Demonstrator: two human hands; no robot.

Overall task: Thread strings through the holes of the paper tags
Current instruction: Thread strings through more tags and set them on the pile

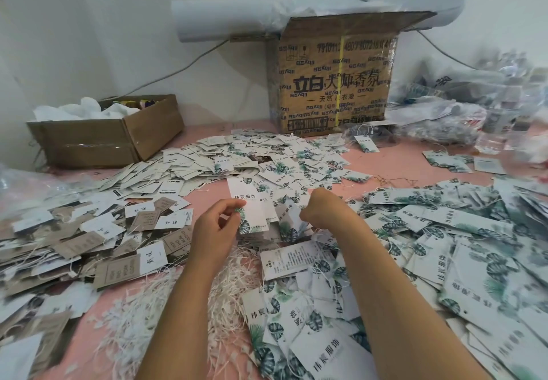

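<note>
My left hand (218, 225) pinches the lower left corner of a white paper tag (249, 204) printed with black characters and green leaves, holding it upright above the pink surface. My right hand (321, 209) is curled into a fist just right of that tag, over other leaf-print tags (289, 222); what it grips is hidden by the fingers. A heap of loose white strings (231, 279) lies under my left forearm.
Leaf-print tags (462, 240) pile up on the right and near front. Brown and white tags (89, 240) cover the left. More tags (237, 154) spread behind. A low open carton (106, 139) stands back left, a tall printed carton (335, 83) behind centre, plastic bags (474, 107) back right.
</note>
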